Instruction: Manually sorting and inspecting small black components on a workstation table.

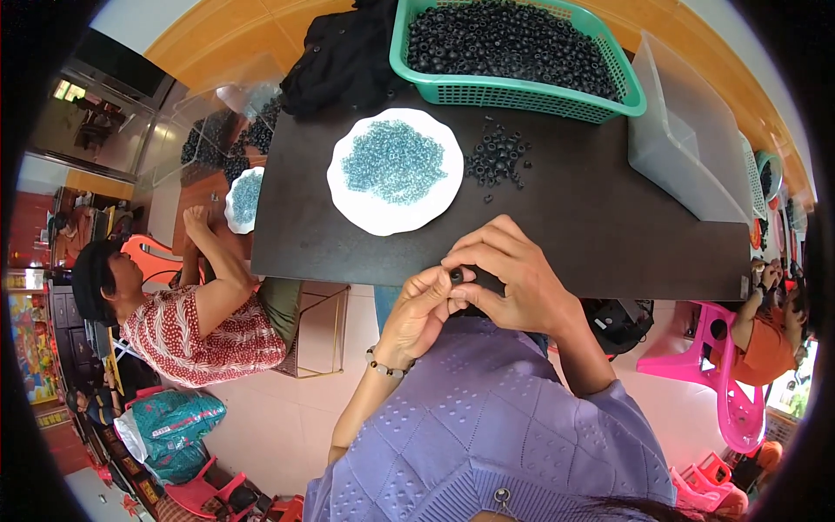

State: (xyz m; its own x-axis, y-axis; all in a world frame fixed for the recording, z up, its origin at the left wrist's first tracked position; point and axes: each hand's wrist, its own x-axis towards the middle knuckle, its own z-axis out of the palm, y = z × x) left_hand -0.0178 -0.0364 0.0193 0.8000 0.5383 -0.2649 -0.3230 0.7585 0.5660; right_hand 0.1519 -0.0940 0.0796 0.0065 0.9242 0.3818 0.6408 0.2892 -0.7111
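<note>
Bead (457,276), black and ringlike, sits pinched in the grip of the left hand (414,315), hole upward. The right hand (513,280) adjoins it from the right, its hold unclear; loose beads (497,160) lie beyond.

A small, black, bead-like piece (456,276), short and round, is held among the fingertips of both hands, its round end with a dark hole turned up toward the camera. With twelve o'clock at the top of the view, the left hand (413,315) lies toward its seven o'clock, the right hand (522,277) toward three. It is by the near edge of the worktop (609,209).
</note>
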